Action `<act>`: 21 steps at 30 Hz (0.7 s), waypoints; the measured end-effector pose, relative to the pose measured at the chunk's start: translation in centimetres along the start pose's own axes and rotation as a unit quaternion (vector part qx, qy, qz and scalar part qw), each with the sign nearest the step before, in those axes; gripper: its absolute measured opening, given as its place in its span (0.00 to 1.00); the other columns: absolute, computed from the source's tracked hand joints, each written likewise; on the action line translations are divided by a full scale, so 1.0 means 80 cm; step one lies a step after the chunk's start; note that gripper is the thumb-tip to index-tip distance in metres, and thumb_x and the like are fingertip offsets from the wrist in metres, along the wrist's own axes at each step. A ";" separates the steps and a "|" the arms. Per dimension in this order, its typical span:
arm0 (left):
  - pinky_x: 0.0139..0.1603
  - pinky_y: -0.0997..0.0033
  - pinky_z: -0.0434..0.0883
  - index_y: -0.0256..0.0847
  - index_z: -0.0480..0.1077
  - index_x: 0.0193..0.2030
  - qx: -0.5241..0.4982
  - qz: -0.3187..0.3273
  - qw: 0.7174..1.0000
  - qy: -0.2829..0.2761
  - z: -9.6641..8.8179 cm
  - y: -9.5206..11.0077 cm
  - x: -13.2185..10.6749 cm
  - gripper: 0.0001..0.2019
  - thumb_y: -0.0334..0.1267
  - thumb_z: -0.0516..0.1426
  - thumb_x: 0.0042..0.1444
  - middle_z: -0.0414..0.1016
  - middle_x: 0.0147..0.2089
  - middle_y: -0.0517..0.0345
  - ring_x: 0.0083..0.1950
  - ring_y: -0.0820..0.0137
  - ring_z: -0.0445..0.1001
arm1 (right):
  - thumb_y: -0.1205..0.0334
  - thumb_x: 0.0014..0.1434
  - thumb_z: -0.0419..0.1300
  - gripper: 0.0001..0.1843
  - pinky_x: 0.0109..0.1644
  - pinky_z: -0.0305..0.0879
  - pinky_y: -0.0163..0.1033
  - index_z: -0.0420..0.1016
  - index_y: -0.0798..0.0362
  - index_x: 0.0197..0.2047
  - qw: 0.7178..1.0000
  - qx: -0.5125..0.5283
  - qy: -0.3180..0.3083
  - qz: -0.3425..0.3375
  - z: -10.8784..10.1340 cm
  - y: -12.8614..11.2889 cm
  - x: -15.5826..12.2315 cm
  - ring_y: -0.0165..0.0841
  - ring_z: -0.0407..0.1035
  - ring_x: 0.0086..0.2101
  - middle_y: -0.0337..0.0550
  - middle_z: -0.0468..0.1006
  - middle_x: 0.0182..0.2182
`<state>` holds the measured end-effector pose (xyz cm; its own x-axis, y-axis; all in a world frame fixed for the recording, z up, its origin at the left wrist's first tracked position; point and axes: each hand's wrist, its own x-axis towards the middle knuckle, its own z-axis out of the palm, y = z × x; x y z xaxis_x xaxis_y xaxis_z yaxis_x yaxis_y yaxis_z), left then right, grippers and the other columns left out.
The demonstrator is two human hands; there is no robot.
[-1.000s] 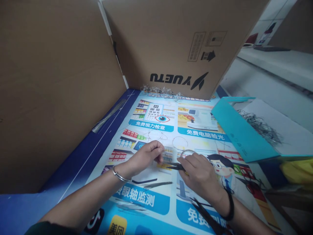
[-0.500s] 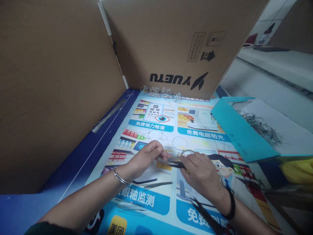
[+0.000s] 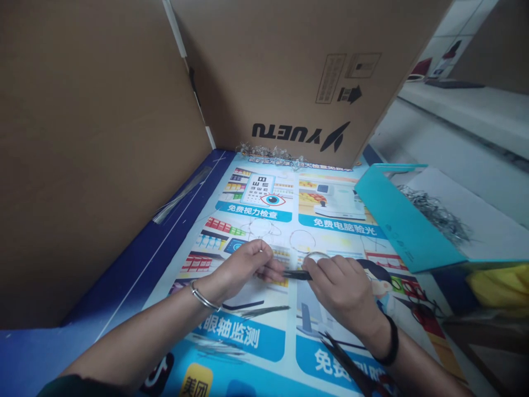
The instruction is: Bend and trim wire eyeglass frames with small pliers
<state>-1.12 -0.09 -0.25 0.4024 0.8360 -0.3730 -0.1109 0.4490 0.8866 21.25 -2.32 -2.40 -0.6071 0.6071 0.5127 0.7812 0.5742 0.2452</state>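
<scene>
Black pliers were held in the right hand over the middle of the poster, fingers wrapped round the handles. Their tips lay right beside the fingers of the left hand, its thumb bent toward the forefinger; whether it pinched anything could not be told. The hands were near each other but apart. On the poster's near half lay thin strands and a second dark tool. Right of the poster, a turquoise box held tangled wire; cardboard stood at its far edge.
</scene>
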 end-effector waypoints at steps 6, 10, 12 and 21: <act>0.33 0.71 0.70 0.38 0.60 0.32 0.038 0.000 0.999 0.020 0.002 0.000 0.000 0.10 0.42 0.55 0.55 0.77 0.34 0.50 0.31 0.68 0.78 | 0.65 0.57 0.57 0.11 0.35 0.48 0.44 0.72 0.54 0.44 0.999 -0.040 -0.001 -0.019 -0.002 -0.002 -0.001 0.34 0.59 0.31 0.42 0.71 0.28; 0.32 0.73 0.70 0.38 0.60 0.31 0.064 0.004 0.998 0.027 0.005 0.001 -0.001 0.07 0.38 0.53 0.55 0.77 0.32 0.52 0.30 0.70 0.77 | 0.66 0.57 0.57 0.11 0.35 0.48 0.44 0.72 0.55 0.44 0.999 -0.046 0.009 -0.021 -0.002 -0.002 0.000 0.34 0.59 0.31 0.42 0.71 0.28; 0.31 0.74 0.69 0.38 0.60 0.30 0.083 0.011 0.996 0.033 0.005 0.001 -0.001 0.06 0.36 0.52 0.55 0.77 0.30 0.54 0.30 0.71 0.77 | 0.66 0.57 0.57 0.11 0.35 0.48 0.44 0.72 0.55 0.44 0.999 -0.049 0.013 -0.021 -0.003 -0.002 0.001 0.34 0.59 0.31 0.42 0.71 0.28; 0.29 0.74 0.69 0.39 0.60 0.30 0.111 -0.003 0.992 0.057 0.008 0.000 0.001 0.05 0.36 0.53 0.53 0.77 0.28 0.57 0.27 0.73 0.76 | 0.68 0.58 0.56 0.11 0.36 0.48 0.43 0.72 0.56 0.45 0.998 -0.041 0.013 -0.038 -0.011 -0.005 0.004 0.34 0.59 0.31 0.43 0.71 0.28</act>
<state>-0.49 -0.22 -0.10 0.2956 0.8698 -0.3950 0.0997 0.3831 0.9183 20.87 -2.85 -1.62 -0.6624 0.5477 0.5111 0.7424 0.5709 0.3506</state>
